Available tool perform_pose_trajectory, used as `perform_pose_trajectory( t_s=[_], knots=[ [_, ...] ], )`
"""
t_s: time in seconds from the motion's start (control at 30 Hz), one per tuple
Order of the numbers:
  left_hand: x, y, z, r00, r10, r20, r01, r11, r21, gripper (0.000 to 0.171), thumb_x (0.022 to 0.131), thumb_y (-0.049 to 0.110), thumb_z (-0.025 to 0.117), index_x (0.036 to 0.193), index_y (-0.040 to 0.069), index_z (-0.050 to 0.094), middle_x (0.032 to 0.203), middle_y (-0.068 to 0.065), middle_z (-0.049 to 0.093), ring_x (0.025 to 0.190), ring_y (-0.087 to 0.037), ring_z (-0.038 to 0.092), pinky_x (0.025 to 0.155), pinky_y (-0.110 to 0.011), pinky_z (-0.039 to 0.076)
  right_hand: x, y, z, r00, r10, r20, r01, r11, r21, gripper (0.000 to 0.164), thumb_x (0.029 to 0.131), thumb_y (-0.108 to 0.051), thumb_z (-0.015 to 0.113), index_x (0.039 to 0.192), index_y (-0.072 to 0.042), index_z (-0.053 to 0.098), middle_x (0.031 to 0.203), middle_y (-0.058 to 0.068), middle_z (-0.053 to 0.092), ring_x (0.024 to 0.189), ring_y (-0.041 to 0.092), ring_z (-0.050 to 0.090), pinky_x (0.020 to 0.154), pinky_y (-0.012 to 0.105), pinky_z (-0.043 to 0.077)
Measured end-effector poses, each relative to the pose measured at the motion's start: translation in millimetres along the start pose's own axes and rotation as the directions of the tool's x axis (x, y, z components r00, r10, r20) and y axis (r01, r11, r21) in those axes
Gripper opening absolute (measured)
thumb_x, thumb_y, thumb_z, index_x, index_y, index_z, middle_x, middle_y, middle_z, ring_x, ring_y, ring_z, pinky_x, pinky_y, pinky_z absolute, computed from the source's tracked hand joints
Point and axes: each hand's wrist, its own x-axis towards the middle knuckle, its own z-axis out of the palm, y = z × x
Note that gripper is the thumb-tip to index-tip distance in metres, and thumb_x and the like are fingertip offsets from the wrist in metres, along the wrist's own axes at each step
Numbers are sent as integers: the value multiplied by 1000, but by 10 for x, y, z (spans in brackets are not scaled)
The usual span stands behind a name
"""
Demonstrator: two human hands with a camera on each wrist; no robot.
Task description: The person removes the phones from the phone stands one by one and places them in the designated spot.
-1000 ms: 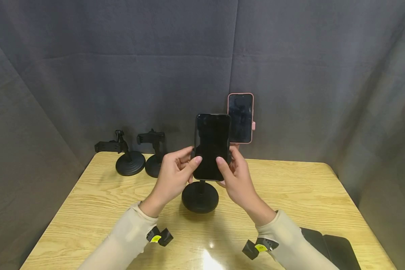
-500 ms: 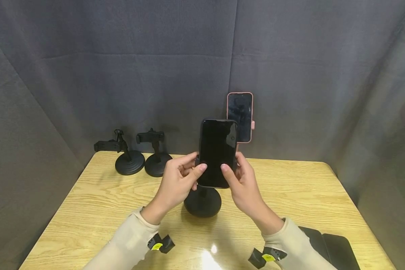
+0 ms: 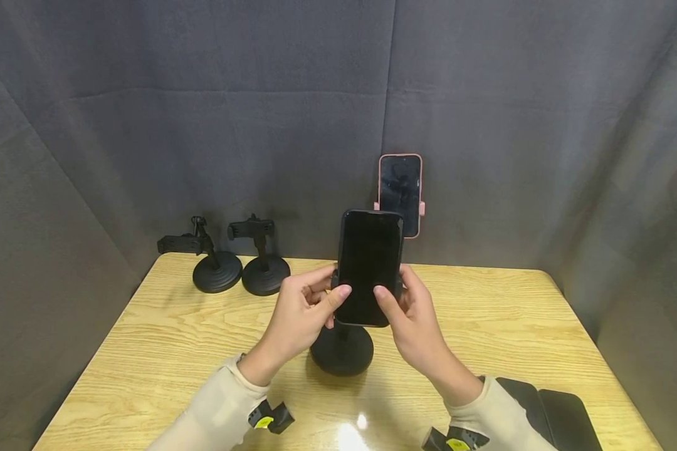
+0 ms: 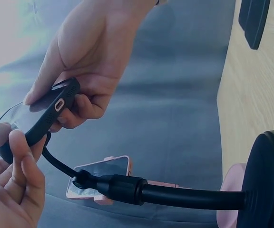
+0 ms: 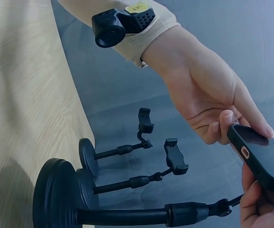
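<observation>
Probably for balance, the left hand (image 3: 296, 309) and right hand (image 3: 420, 322) grip the black phone (image 3: 370, 263) from both sides.

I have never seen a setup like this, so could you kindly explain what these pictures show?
There is no robot here, only a person working bare-handed. The wide picture comes from a camera worn on the head; the other two come from small wrist cameras. The left hand and right hand hold a black phone between them, at the top of a black stand. The wooden table also bears two other black stands and a flat black object. Farther back is a phone in a pink frame.
</observation>
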Motion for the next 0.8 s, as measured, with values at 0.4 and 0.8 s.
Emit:
perform_pose_trajectory(
  t_s=[0.4, 0.8],
  knots=[
    [-102, 9, 70, 999, 28, 29, -27, 999, -43, 36, 97, 10, 68, 130, -4, 64, 92, -23, 74, 43, -12, 52, 45, -25, 49, -159, 1, -18, 1000, -29, -6, 29, 999, 13, 34, 101, 5, 54, 134, 9, 46, 121, -12, 66, 102, 8, 74, 82, 31, 63],
    [-227, -80, 113, 1000, 12, 24, -10, 997, -78, 37, 96, 9, 69, 131, -4, 64, 102, -25, 75, 45, -3, 51, 43, -28, 50, -264, 65, -2, 997, -78, 4, 78, 997, 10, 36, 100, 8, 53, 135, 7, 48, 125, -8, 66, 106, 11, 73, 80, 34, 64]
  ],
)
